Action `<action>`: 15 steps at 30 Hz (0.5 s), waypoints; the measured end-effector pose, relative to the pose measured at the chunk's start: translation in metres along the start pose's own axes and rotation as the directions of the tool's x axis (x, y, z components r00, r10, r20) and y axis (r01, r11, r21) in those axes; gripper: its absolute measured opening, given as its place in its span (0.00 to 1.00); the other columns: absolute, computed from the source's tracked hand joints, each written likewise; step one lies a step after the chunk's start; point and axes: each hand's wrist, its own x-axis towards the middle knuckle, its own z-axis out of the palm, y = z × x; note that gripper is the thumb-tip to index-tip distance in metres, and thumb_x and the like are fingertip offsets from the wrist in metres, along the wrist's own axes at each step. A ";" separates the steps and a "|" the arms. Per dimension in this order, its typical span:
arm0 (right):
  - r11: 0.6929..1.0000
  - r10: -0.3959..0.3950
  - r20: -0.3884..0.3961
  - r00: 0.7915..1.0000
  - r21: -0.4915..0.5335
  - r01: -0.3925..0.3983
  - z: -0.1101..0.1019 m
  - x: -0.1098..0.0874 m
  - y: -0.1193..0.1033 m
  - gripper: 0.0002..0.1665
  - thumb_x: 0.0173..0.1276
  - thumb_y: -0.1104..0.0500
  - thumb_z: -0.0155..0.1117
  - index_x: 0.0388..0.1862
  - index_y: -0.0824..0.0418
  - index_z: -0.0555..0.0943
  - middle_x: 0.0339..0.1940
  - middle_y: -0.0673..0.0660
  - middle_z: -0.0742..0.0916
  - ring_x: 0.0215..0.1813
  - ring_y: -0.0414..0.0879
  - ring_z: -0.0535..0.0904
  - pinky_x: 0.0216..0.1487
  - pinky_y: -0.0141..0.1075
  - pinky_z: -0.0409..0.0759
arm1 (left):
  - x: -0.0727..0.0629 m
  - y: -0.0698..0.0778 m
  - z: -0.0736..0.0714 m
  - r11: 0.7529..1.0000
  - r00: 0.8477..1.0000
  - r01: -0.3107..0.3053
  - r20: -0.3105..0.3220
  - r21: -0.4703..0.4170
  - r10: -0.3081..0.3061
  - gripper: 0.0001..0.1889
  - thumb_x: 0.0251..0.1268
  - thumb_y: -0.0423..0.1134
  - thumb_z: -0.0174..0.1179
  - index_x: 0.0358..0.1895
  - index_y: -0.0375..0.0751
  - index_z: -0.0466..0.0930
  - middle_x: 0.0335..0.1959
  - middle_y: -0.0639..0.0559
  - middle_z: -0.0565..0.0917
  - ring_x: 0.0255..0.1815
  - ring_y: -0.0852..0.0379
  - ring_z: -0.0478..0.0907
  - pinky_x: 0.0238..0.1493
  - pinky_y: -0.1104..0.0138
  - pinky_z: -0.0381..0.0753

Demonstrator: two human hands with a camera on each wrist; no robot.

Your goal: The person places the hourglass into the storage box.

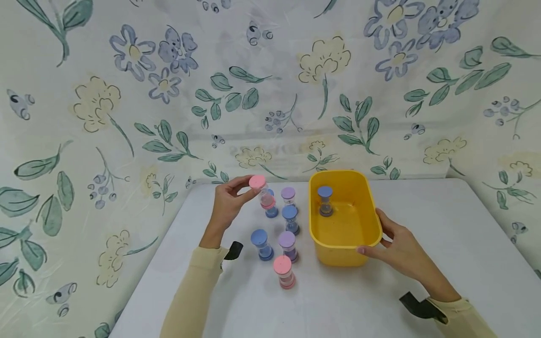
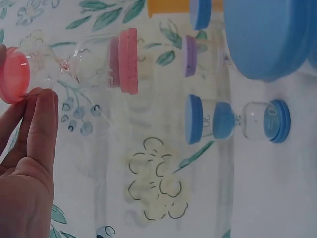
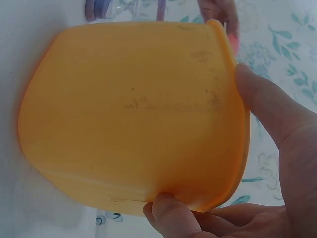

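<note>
My left hand (image 1: 227,203) pinches a pink sand timer (image 1: 258,182) by its top cap, raised above the table at the back of the group. In the left wrist view the timer's clear glass (image 2: 91,59) and lower pink cap stick out past the fingertips. My right hand (image 1: 401,246) grips the near right corner of a yellow bin (image 1: 338,256), thumb on the near side and fingers along the right wall. Inside the bin, a blue-topped sand timer (image 1: 325,192) stands upright towards the back left.
Several sand timers stand left of the bin: a pink one (image 1: 282,266) in front, a purple one (image 1: 287,240), blue ones (image 1: 259,237) and another purple one (image 1: 288,194) at the back. A flowered cloth (image 1: 270,94) hangs behind the white table (image 1: 177,263).
</note>
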 end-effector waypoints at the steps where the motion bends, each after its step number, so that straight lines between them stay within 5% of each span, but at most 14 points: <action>1: 1.000 -0.003 0.001 1.000 0.002 0.003 0.000 0.000 0.000 0.71 0.60 0.39 0.78 0.86 0.63 0.45 0.86 0.66 0.58 0.80 0.69 0.64 0.65 0.47 0.78 | 0.001 0.001 0.001 1.000 1.000 0.001 0.004 0.001 -0.001 0.22 0.63 0.26 0.69 0.61 0.26 0.80 0.50 0.66 0.87 0.55 0.67 0.83 0.55 0.74 0.86; 15: 0.999 -0.049 -0.003 0.999 0.015 0.049 -0.002 -0.001 0.003 0.69 0.62 0.42 0.78 0.85 0.65 0.46 0.86 0.67 0.58 0.80 0.70 0.63 0.64 0.46 0.78 | 0.010 0.011 0.028 0.999 0.997 -0.011 0.075 -0.045 0.014 0.23 0.63 0.24 0.68 0.62 0.26 0.80 0.51 0.61 0.87 0.54 0.66 0.84 0.56 0.71 0.86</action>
